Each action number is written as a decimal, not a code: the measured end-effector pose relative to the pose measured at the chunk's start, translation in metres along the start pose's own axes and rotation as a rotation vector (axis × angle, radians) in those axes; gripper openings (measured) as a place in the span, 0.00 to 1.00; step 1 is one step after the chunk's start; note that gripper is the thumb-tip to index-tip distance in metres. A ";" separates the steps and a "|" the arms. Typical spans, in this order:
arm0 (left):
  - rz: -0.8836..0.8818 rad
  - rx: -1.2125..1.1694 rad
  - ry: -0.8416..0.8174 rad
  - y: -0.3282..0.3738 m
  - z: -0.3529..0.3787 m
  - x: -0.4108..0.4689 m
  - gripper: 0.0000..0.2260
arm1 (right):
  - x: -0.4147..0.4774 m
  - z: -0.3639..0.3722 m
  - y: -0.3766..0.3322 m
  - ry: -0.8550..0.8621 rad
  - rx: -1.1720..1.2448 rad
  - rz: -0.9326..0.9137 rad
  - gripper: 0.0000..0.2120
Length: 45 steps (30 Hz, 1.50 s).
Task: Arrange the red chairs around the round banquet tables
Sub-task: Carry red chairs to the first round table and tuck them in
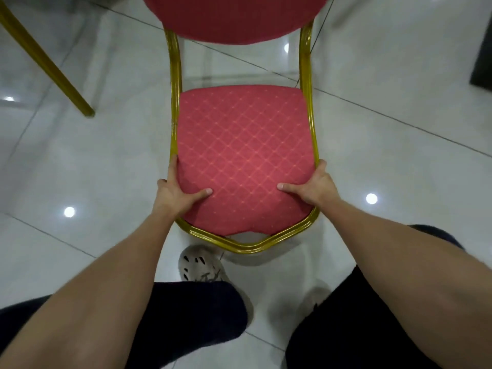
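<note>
A red chair (243,145) with a gold metal frame fills the middle of the view, its diamond-patterned seat facing me and its red backrest at the top edge. My left hand (177,193) grips the seat's left side, thumb on the cushion and fingers along the frame. My right hand (310,189) grips the seat's right side the same way. The chair's legs are hidden beneath the seat. No round table is in sight.
A gold leg of another chair (45,65) slants across the upper left. Glossy white floor tiles (386,155) surround the chair. A dark object (482,65) sits at the right edge. My feet in grey shoes (202,265) stand just behind the chair.
</note>
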<state>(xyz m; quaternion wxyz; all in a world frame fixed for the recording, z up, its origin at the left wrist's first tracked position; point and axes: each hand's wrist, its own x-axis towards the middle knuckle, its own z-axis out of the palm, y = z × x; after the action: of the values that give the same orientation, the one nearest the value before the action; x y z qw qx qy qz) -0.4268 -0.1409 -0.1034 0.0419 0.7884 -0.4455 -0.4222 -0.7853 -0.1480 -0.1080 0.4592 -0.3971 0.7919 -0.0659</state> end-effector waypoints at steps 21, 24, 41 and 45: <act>0.033 -0.283 -0.044 0.255 -0.330 -0.384 0.32 | -0.380 -0.362 -0.228 0.186 0.242 -0.192 0.27; 0.124 -0.072 -0.041 0.299 -0.364 -0.386 0.35 | -0.393 -0.384 -0.270 0.155 0.268 -0.314 0.27; 0.498 0.665 0.374 0.545 -0.529 -0.195 0.07 | -0.219 -0.474 -0.582 0.272 -0.496 -0.627 0.12; 0.455 0.661 0.368 0.565 -0.553 -0.164 0.11 | -0.181 -0.491 -0.638 0.202 -0.590 -0.676 0.18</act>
<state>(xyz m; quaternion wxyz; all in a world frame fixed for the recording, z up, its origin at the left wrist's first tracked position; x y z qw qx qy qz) -0.4556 -0.5303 0.6033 -0.0418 0.7032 -0.7041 -0.0897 -0.7575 -0.5822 0.5934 0.1997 -0.7382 0.6439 -0.0222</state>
